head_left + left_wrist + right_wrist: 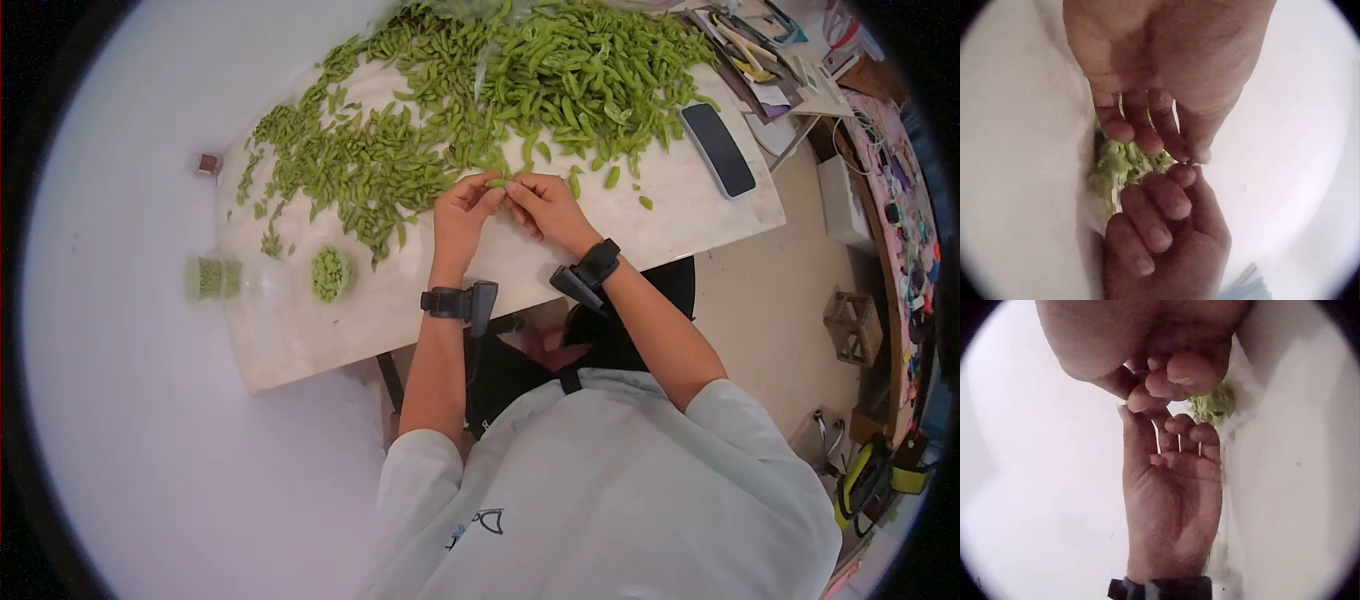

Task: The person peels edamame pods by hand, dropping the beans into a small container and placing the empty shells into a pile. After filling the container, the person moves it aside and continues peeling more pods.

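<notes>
Both hands meet over the table near the front of a wide heap of green soybean pods [590,75]. A single soybean pod [497,183] shows between the fingertips, its middle partly covered by them. My left hand [462,215] pinches the pod from the left with thumb and forefinger. From the right, the thumb and forefinger of my right hand [552,212] grip its other end. In the left wrist view the right hand [1166,231] has its other fingers curled towards the palm. The right wrist view shows the left hand [1172,487] with its palm exposed; the pod is hidden there.
A small cup of shelled green beans [328,275] stands at the left front of the white table [300,350]. A see-through tub [212,278] with green contents is at the left edge. A phone [717,150] lies right of the heap, near stacked papers and tools [750,60].
</notes>
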Motion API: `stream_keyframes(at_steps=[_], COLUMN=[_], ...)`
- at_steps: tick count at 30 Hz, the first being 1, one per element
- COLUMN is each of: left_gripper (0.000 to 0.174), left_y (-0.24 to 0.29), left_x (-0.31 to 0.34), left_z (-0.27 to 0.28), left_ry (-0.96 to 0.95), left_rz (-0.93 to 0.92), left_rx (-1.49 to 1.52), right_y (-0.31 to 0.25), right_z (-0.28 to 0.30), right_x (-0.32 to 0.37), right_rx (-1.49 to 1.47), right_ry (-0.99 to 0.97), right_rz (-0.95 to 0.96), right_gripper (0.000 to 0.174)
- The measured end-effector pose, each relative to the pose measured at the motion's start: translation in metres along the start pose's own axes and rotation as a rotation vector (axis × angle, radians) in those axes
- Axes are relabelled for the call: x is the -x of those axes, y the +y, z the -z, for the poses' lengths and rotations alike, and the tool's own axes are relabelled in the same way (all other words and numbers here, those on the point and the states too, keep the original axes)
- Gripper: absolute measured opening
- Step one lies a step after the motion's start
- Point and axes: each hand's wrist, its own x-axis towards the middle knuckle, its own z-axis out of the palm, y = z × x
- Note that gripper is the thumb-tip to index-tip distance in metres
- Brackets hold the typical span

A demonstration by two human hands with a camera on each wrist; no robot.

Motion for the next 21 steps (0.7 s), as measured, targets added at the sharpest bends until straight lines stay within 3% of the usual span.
stream_keyframes(at_steps=[10,21], left_gripper=[0.011,0.016], left_y=[-0.022,-0.015], left_x=[0.002,0.005], left_z=[0.001,-0.007], left_ry=[-0.032,0.023], left_rz=[-0.056,-0.018], left_rx=[0.141,0.134], right_y=[-0.001,0.006], right_z=[0.007,0.003], right_x=[0.002,0.005], right_rx=[-0.001,0.213], right_ry=[-0.079,0.086], right_rz=[-0.001,0.166], right_gripper=[0.030,0.030])
